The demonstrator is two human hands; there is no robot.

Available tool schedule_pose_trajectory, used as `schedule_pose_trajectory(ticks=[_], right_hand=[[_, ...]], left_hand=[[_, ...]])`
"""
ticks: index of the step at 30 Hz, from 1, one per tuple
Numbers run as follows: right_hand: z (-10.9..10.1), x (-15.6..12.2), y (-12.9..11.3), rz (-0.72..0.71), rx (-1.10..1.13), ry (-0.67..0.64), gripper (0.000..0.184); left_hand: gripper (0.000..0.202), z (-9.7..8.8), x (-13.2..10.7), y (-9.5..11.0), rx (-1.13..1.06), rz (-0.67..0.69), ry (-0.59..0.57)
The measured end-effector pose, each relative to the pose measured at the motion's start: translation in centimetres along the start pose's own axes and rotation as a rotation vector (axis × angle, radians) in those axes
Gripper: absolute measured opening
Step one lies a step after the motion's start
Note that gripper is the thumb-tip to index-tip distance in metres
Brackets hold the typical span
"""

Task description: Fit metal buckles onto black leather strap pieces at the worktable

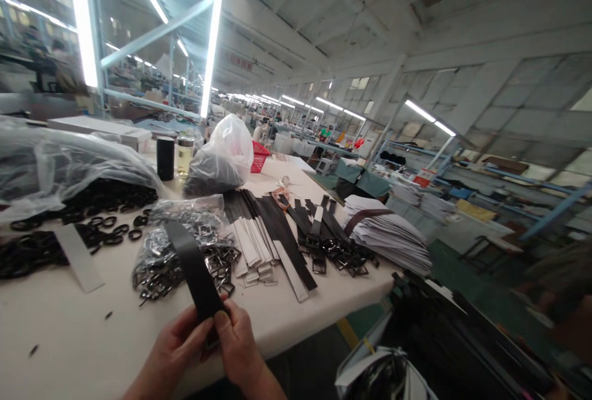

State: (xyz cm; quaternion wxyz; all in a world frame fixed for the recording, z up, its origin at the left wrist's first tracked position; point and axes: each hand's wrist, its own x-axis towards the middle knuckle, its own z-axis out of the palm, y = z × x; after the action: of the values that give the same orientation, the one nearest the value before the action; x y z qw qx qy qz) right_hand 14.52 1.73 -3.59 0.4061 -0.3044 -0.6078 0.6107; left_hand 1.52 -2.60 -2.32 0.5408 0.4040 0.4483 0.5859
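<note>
Our left hand [173,344] and right hand [238,344] hide the black strap's [194,270] end, pinching it just before the buckle bag [185,246].

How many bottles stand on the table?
2: a black bottle and a clear bottle, side by side left of the white bag; others may be hidden behind bags.

strap [194,267]: black, leather-like, smooth, matt with slight sheen. buckles [160,277]: dark metal, glossy, in clear crinkled plastic bag [185,209]. table [69,326]: white, smooth, matt. rings [111,222]: black, look plastic, semi-gloss. sheet stack [393,236]: white paper, matt. basket [259,156]: red plastic. far bag [222,153]: thin translucent plastic film, glossy.
</note>
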Motion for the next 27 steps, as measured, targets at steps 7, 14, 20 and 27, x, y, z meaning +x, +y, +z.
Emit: schedule_pose_trajectory(ticks=[7, 14, 20, 27], right_hand=[[0.0, 1.3, -6.3, -0.085, -0.282, -0.131, 0.049], [-6.0, 5.6, -15.8, -0.232, -0.438, 0.114, 0.045], [-17.6, 7.4, -18.7, -0.055, -0.701, 0.461, 0.048], [-24.1, 7.7, -15.2, 0.188, -1.162, 0.609, 0.045]], left_hand=[[0.048, -1.5, -0.2, 0.4, 0.181, 0.183, 0.199], [0.054, -0.5, -0.7, 1.9, 0.179, 0.131, 0.139], [0.057, -0.2, -0.5, 2.2, 0.158, 0.111, 0.079], [0.048, 0.2, -0.6, 2.0, 0.172, 0.163, 0.054]])
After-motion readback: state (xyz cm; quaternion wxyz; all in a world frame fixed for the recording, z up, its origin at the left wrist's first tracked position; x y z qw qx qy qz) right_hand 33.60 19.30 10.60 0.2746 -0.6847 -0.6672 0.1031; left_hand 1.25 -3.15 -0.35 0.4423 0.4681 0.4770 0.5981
